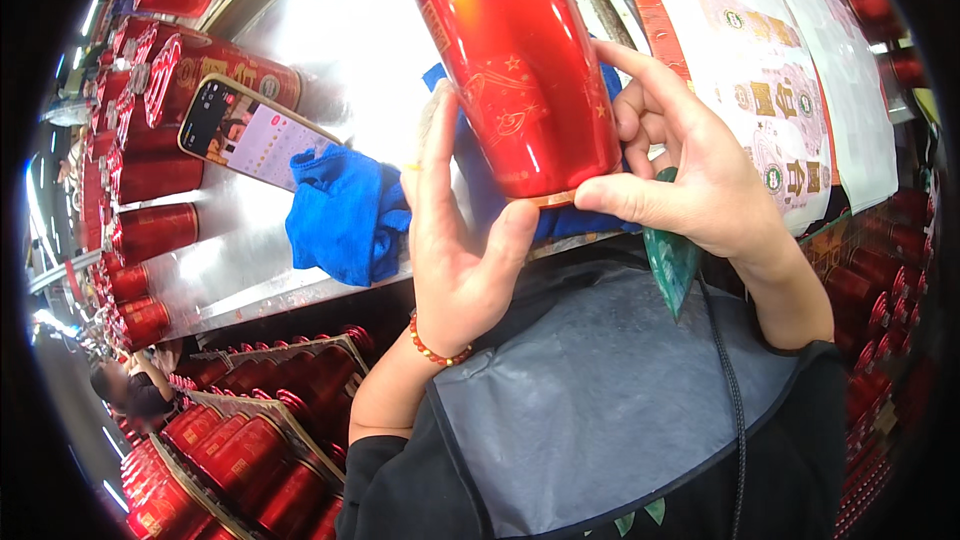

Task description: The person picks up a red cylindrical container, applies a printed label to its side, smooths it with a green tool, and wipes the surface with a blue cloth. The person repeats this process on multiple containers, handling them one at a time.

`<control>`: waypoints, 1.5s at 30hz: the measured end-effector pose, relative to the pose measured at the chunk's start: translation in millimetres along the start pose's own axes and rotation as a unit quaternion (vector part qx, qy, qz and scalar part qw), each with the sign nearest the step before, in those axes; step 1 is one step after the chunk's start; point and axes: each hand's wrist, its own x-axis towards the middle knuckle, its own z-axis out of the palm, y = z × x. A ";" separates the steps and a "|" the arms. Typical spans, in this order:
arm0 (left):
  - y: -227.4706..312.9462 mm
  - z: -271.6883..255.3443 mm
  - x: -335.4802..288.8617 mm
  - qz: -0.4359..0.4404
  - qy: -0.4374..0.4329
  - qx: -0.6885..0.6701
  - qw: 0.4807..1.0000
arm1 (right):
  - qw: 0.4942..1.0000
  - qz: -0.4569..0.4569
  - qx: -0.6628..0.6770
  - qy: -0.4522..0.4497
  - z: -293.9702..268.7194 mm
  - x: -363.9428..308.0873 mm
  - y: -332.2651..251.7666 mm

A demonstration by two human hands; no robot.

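A large glossy red canister (520,70) with gold line decoration lies tilted in front of me, its upper end cut off by the picture's edge. My left hand (455,240) rests along its left side, fingers stretched upward and thumb by the lower rim. On the opposite side, my right hand (690,160) holds it with the thumb at the base edge and the index finger along the wall. The other right fingers are curled. Beneath the canister a blue cloth (470,155) shows; another bunched blue cloth (350,215) lies left of my left hand.
A lit phone (250,130) leans by the bunched cloth on the metal worktable (240,280). Printed sheets (770,70) lie to the right. Red canisters (235,450) crowd the left and lower left. A green pointed pendant (672,265) hangs under my right hand. Another person (135,390) is far left.
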 end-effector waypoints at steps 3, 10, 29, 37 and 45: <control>5.9 4.5 0.2 -0.038 0.000 -0.012 0.999 | 1.000 0.002 0.024 0.009 2.8 0.3 3.2; 6.2 8.6 0.4 -0.038 0.001 -0.031 0.999 | 0.998 0.009 0.065 -0.014 -0.5 1.8 1.5; 10.3 14.4 3.9 -0.059 0.012 -0.066 0.996 | 0.994 0.005 0.109 -0.024 -5.3 4.9 10.9; 0.5 -1.9 -14.7 0.028 0.041 -0.006 0.999 | 0.987 0.050 0.152 -0.025 -18.7 15.0 11.6; 13.8 -3.1 -24.7 0.270 0.037 0.268 0.924 | 0.991 0.038 0.120 -0.046 -15.8 21.2 9.0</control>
